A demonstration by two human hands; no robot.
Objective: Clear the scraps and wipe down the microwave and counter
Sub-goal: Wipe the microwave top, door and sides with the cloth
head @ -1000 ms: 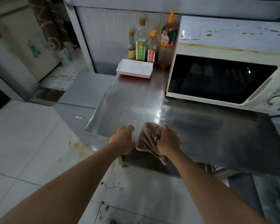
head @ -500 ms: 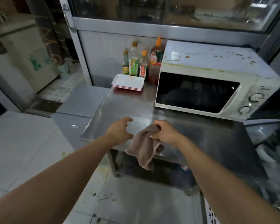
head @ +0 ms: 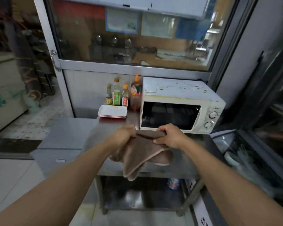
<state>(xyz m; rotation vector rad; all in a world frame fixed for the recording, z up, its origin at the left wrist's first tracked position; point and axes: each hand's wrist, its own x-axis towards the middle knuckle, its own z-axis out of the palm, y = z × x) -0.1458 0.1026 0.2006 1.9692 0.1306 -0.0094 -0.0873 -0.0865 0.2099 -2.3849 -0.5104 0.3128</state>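
Obs.: brown terry cloth with pale edging [head: 142, 154] held up at centre frame, stretched between both hands over the front of the stainless steel counter [head: 193, 158]; its loose corners hang below the counter edge. Likely reason: spreading or refolding it for a clean face before wiping.

Left hand [head: 123, 136]: fingers curled, gripping the cloth's upper left end. Right hand [head: 169, 136]: fingers curled over the upper right end, thumb beneath. Both forearms reach in from the lower corners of the frame, wrists roughly level, knuckles up.

White microwave oven with dark glass door [head: 178, 111], centre right, just behind the hands, door closed. Its top carries brown-orange spatter, so that surface is not yet wiped.

Counter looks free of scraps, though lighting is dim and glare obscures fine debris.

Four sauce bottles [head: 123, 95] and stacked white trays with red rims [head: 112, 112] stand left of the microwave.
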